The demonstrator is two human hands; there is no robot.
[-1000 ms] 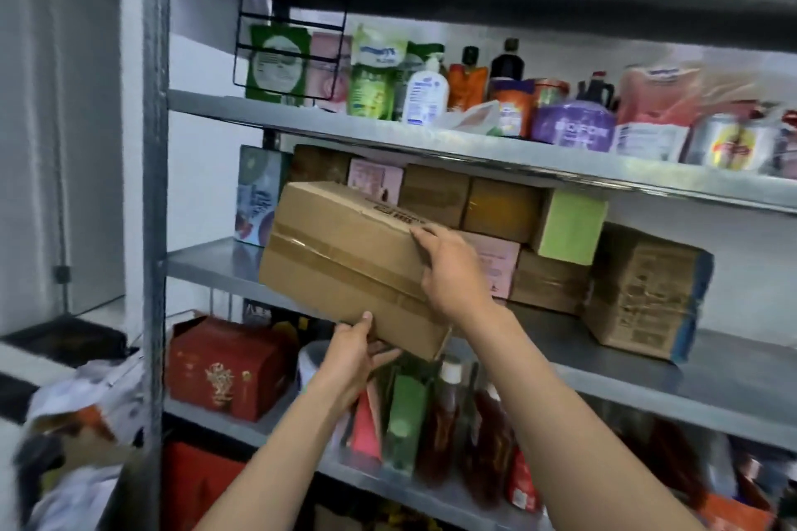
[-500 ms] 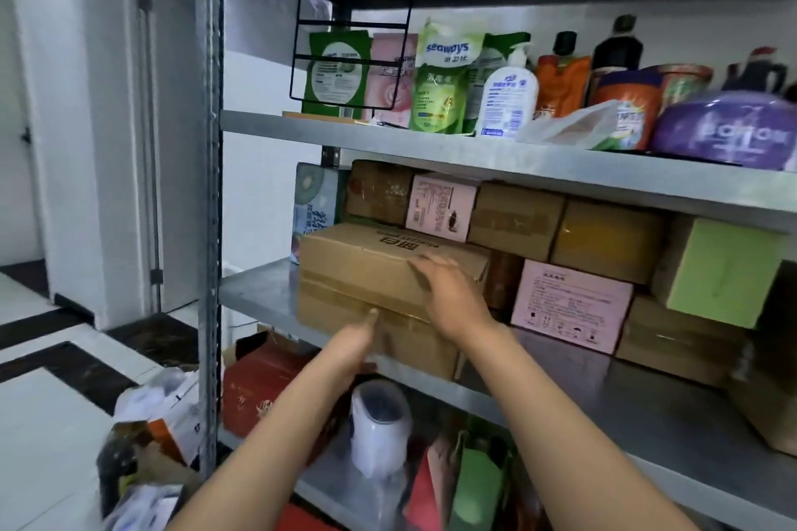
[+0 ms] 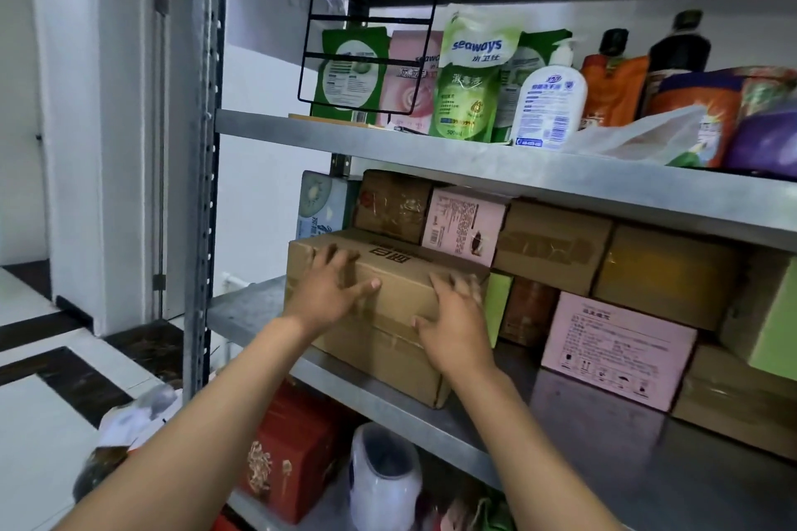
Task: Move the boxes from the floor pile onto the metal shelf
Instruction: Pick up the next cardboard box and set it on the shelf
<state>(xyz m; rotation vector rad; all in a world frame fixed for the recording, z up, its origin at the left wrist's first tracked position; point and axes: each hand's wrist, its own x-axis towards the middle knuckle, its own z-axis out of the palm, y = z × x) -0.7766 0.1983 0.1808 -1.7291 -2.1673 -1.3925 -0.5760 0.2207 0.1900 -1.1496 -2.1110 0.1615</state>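
A taped brown cardboard box [image 3: 390,341] rests on the middle level of the metal shelf [image 3: 246,310], near its left end and front edge. My left hand [image 3: 327,293] lies flat on the box's front upper edge with fingers spread. My right hand [image 3: 457,323] presses flat against the box's front right part, fingers apart. Neither hand wraps around the box. Behind and to the right stand more boxes: brown ones [image 3: 552,246], pink ones [image 3: 616,349] and a green one [image 3: 772,323].
The upper level [image 3: 474,155] carries refill pouches, a pump bottle and dark bottles behind a black wire rack. Below sit a red box [image 3: 289,453] and a white jar [image 3: 384,474]. The shelf's upright post [image 3: 202,185] stands at left, with crumpled bags on the tiled floor.
The box went from being carried at a tilt to resting on the middle level. My hands shifted from holding its underside and top to lying flat on its front.
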